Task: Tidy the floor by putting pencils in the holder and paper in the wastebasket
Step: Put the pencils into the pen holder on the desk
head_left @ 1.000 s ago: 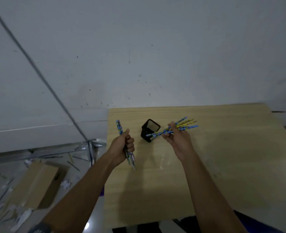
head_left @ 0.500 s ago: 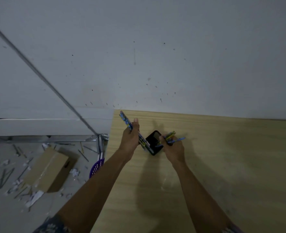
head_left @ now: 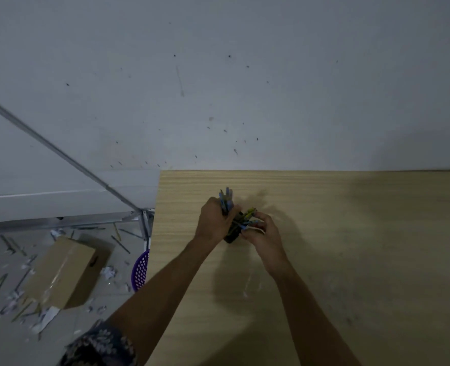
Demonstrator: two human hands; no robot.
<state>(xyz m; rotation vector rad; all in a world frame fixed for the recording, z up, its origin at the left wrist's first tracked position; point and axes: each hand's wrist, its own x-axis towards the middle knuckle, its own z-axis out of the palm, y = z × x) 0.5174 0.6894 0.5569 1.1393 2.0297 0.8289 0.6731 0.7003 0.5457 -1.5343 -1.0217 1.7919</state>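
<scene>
A small black pencil holder (head_left: 231,237) stands on the wooden table (head_left: 350,233), mostly hidden between my hands. My left hand (head_left: 213,223) grips a bunch of blue pencils (head_left: 226,200) whose tops stick up above the fist and whose lower ends point down at the holder. My right hand (head_left: 263,233) pinches a few yellow and blue pencils (head_left: 249,216) that lean over the holder's mouth. On the floor at the left lie several loose pencils (head_left: 121,244) and crumpled paper scraps (head_left: 107,273). A purple mesh wastebasket (head_left: 140,270) shows beside the table's left edge.
A cardboard box (head_left: 65,273) lies on the floor among the litter. A thin metal pole (head_left: 60,154) runs diagonally down to a metal rail along the wall base. The white wall rises right behind the table.
Both hands have closed in on the holder. The left bunch has swung from slanted to nearly upright over it, and the right hand's pencils have tipped further in.
</scene>
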